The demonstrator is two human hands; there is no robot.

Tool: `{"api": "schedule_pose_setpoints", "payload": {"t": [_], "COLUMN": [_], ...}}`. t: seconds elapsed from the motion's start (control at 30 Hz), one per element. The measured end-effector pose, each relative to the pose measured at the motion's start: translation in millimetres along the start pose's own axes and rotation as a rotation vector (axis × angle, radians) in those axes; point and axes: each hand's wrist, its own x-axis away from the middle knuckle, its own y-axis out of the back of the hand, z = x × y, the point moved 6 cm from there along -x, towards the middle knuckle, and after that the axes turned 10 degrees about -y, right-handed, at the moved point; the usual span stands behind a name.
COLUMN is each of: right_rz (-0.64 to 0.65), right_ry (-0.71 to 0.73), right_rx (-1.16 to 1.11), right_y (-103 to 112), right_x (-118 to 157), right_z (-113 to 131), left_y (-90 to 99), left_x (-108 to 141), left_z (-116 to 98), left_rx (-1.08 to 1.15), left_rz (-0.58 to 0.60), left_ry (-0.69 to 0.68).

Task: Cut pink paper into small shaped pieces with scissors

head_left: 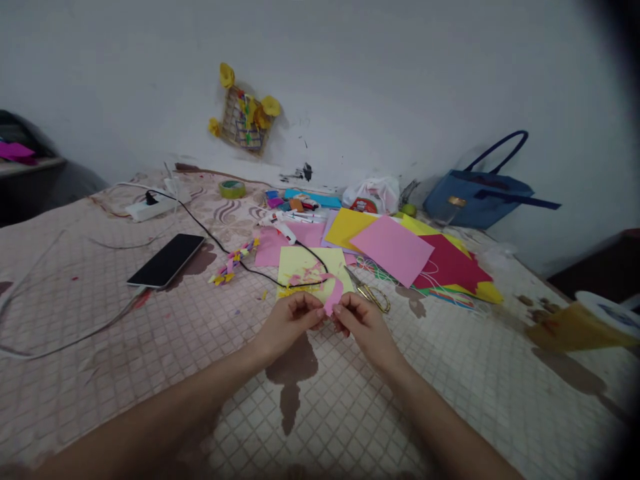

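My left hand (299,315) and my right hand (359,323) meet at the middle of the table, fingertips pinched on a pink paper strip (335,297) that curves up between them. Just beyond lies a pale yellow sheet (293,259) strewn with pink and yellow paper scraps. A pair of scissors (373,295) with gold handles rests beside that sheet, close to my right hand. Behind it is a white glue gun (284,230), its black cord crossing the sheet. A garland of small paper pieces (234,262) in yellow, pink and purple lies to the left.
A phone (167,261) with a cable and a white power strip (157,205) lie left. Green tape (232,189) sits at the back. Coloured sheets (393,250) overlap at right, near loose strings. A blue bag (477,197) stands against the wall; a yellow tub (583,325) is far right.
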Motion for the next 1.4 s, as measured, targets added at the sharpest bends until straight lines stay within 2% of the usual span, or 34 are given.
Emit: {"api": "schedule_pose_setpoints", "payload": {"t": [0.23, 0.37, 0.5, 0.67, 0.83, 1.27, 1.4], "right_rz": [-0.103, -0.098, -0.061, -0.026, -0.028, -0.076, -0.141], "right_ry": [0.083, 0.078, 0.011, -0.102, -0.127, -0.086, 0.009], "right_rx": [-0.022, -0.018, -0.123, -0.287, -0.325, -0.305, -0.241], "right_y": [-1, -1, -4, -11, -13, -10, -5], "right_x": [5, 4, 2, 1, 1, 1, 3], "right_z": [11, 8, -2, -15, -15, -15, -6], "left_y": [1.4, -2.1, -3.4, -0.5, -1.4, -0.8, 1.5], "left_x": [2, 2, 3, 3, 3, 3, 2], "left_z": [2, 3, 5, 7, 7, 5, 1], "left_rx": [-0.020, -0.011, -0.043, -0.082, -0.066, -0.061, -0.045], "left_rz": [-0.020, 0.009, 0.029, 0.023, 0.039, 0.005, -0.053], "left_ry": [-0.004, 0.016, 0.054, 0.030, 0.033, 0.020, -0.009]}}
